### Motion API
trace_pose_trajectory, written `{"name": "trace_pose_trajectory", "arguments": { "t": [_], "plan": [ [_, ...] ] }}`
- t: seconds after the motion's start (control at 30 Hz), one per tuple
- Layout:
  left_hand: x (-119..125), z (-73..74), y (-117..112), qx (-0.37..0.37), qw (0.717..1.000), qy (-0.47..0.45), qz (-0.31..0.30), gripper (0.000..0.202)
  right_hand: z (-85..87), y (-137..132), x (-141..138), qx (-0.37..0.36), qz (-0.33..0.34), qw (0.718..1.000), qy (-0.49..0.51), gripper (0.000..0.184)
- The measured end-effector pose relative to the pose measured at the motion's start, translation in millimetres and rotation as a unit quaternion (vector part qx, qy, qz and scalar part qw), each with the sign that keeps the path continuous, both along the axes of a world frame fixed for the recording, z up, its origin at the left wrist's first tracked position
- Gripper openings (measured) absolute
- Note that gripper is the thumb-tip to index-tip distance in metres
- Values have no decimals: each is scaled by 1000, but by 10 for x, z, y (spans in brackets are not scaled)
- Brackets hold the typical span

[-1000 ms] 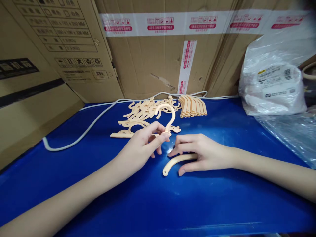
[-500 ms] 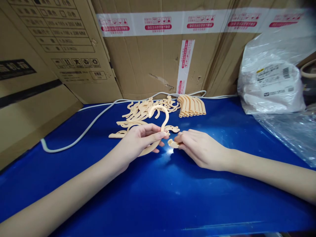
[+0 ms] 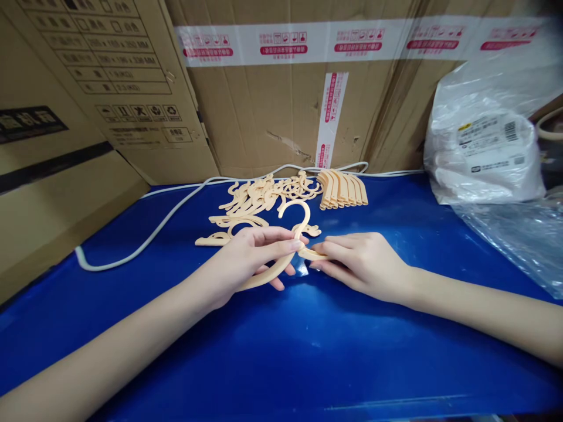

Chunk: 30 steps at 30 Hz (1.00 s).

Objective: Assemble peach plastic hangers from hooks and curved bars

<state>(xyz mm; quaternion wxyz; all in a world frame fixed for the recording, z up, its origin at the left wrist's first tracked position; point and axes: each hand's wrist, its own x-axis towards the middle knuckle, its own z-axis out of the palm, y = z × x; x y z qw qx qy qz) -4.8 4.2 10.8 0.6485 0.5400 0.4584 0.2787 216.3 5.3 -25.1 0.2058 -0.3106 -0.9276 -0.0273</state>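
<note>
Between its thumb and fingers, my left hand (image 3: 259,252) grips a beige hanger hook piece (image 3: 303,212) with a curved arm (image 3: 268,275) running down to the left. The hook points up and curls left. My right hand (image 3: 365,258) pinches a beige curved hanger arm (image 3: 312,254), most of it hidden by the fingers. Its visible end meets the base of the hook close to my left thumb; I cannot tell if they are joined. Just behind my hands lie more beige hanger parts (image 3: 215,240).
At the back lie a heap of loose hook pieces (image 3: 250,196) and a row of curved arms (image 3: 343,189). A white cable (image 3: 167,217) runs along the left and back. Cardboard boxes (image 3: 272,117) wall the blue table (image 3: 281,351). Plastic-wrapped goods (image 3: 488,152) sit at right.
The hook piece in my left hand has moved slightly right and down and tilted. The arm piece in my right hand now meets the hook's base, where a gap was before.
</note>
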Motion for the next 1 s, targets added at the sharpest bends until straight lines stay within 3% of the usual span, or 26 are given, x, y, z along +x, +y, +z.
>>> {"name": "trace_pose_trajectory", "arguments": {
  "t": [0.33, 0.6, 0.77, 1.0],
  "plan": [
    [-29, -6, 16, -13, 1000, -4, -14, 19, -2, -13, 7, 85, -42, 995, -8, 32],
    [49, -29, -10, 41, 998, 46, -20, 25, 19, -36, -6, 116, -34, 993, 2, 33],
    [96, -33, -49, 36, 998, 51, -33, 26, 28, -29, -8, 111, -21, 994, -2, 32],
    [30, 4, -29, 43, 999, 12, 18, 30, 15, -2, 1, 53, -28, 998, 5, 31]
  ]
}}
